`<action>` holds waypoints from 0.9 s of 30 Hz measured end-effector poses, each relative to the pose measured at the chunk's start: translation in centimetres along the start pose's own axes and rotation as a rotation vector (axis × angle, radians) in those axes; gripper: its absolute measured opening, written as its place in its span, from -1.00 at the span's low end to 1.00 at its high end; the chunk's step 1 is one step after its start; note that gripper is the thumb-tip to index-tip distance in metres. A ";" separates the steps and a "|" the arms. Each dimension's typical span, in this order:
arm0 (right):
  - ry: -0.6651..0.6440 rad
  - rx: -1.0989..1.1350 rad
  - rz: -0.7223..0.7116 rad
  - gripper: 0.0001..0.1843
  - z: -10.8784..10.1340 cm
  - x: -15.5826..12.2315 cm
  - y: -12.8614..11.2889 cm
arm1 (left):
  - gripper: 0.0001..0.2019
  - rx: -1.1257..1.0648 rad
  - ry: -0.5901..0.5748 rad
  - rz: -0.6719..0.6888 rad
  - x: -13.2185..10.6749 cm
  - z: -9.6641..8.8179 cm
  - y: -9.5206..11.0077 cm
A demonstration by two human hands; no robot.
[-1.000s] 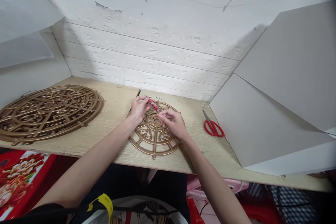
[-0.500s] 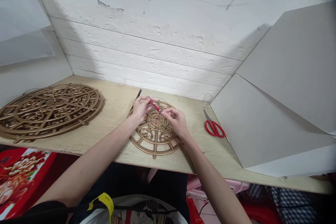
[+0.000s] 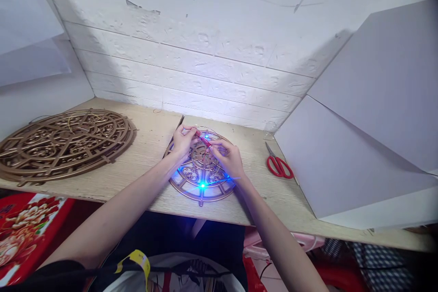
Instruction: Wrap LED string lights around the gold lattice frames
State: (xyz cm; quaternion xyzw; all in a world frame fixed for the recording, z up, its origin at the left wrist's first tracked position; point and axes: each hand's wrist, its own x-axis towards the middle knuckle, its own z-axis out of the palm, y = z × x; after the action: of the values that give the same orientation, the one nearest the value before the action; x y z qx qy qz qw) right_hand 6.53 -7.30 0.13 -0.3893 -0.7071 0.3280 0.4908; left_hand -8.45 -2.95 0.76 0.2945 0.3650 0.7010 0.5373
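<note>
A round gold openwork panel point(image 3: 201, 199) lies flat on the table below my hands, with blue lights point(image 3: 203, 185) glowing at several points on it. Above its centre, a slim red battery point(image 3: 202, 138) is held at a slant between both hands. My left hand point(image 3: 184, 142) is closed, pinching the battery's upper left end. At the lower right end my right hand point(image 3: 228, 156) is closed too, its fingertips against the battery. Thin wires run from around the fingertips to the panel; their exact contact is too small to make out.
More gold panels point(image 3: 65, 146) lie stacked at the left of the wooden table point(image 3: 150, 121). Red-handled scissors point(image 3: 278, 166) rest to the right, beside a pale board point(image 3: 356, 155). A white brick-pattern wall point(image 3: 191, 68) closes off the back.
Blue lights on the panel have come on and tint the wall and table. My right fingertips have moved slightly against the battery's end; my left hand has stayed nearly still.
</note>
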 end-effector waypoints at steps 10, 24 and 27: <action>0.025 0.214 0.039 -0.69 -1.2 0.5 -0.9 | -0.78 -0.033 -0.071 -0.047 0.1 0.1 0.6; 0.379 -0.040 0.078 -0.49 -5.5 1.3 0.6 | -0.83 -0.175 0.020 -0.127 1.1 -0.5 0.9; 0.273 -0.129 0.046 -0.66 -5.9 1.0 0.2 | -0.82 -0.188 0.028 -0.126 1.2 -0.5 1.1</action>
State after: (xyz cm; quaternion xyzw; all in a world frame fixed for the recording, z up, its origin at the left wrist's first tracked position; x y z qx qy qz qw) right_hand 12.00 -5.81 2.23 -0.4772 -0.6442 0.2371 0.5487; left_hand -9.75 -2.08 1.35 0.2092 0.3229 0.7012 0.6002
